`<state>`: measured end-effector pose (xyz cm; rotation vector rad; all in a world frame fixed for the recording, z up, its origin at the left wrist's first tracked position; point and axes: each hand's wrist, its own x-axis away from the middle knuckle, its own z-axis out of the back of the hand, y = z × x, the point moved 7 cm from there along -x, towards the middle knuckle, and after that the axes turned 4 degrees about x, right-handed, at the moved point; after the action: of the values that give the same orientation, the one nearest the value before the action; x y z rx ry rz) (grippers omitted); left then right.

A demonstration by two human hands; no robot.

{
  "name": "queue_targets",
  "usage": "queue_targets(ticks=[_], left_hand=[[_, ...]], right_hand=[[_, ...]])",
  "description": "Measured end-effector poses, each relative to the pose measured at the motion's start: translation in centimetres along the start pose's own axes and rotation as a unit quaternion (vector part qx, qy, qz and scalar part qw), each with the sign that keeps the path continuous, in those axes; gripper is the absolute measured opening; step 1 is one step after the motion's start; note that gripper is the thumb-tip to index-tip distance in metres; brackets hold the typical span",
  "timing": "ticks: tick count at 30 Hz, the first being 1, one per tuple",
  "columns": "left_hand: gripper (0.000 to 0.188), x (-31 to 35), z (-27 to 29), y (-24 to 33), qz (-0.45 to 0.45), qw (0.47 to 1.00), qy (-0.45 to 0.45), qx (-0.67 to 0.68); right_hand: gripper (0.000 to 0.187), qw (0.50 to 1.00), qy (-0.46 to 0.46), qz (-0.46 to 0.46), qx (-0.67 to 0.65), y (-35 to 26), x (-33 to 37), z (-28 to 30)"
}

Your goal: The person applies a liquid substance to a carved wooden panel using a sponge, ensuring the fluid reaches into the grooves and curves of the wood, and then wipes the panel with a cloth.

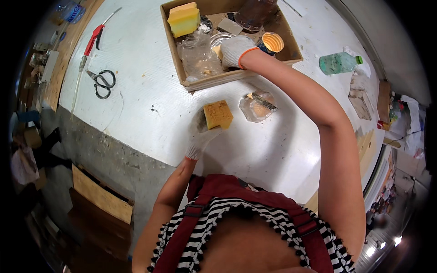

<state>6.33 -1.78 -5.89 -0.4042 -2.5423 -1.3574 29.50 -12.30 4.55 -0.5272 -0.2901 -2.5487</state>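
My left hand [202, 140], in a white knit glove, is closed around a yellow-brown sponge block [218, 114] above the white table, near its front edge. Dark staining shows on the glove's fingers. My right hand [236, 51], in a glove with an orange cuff, reaches into a shallow cardboard box [241, 78]. Its fingers point down beside a round metal tin [222, 40] and seem closed on a small tan piece [218, 52]; the fingertips are partly hidden. Crumpled clear plastic [198, 57] lies left of that hand, and an open can [273, 42] stands right of it.
A yellow sponge [184, 20] and a dark brown jar [256, 14] sit in the box. On the table are clear plastic with a brush-like piece [258, 107], black scissors [104, 84], a red-handled tool [94, 41], and a green-capped bottle [339, 63].
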Motion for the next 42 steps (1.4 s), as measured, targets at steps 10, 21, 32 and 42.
queue_targets(ticks=[10, 21, 32, 42], left_hand=[[0.078, 0.9, -0.5, 1.9, 0.000, 1.000, 0.006, -0.015], [0.080, -0.5, -9.0, 13.3, -0.044, 0.987, -0.076, -0.138], [0.078, -8.2, -11.6, 17.1, -0.181, 0.973, -0.014, -0.142], [0.079, -11.0, -11.7, 15.8, -0.209, 0.958, -0.005, -0.198]], right_hand=[[0.031, 0.977, 0.174, -0.114, -0.046, 7.1, 9.8, 10.5], [0.024, 0.982, 0.161, -0.097, -0.001, 12.4, 9.4, 4.7], [0.023, 0.993, 0.077, -0.093, 0.021, 12.8, 5.9, 2.1], [0.023, 0.994, 0.040, -0.089, -0.058, 11.8, 6.6, 2.9]])
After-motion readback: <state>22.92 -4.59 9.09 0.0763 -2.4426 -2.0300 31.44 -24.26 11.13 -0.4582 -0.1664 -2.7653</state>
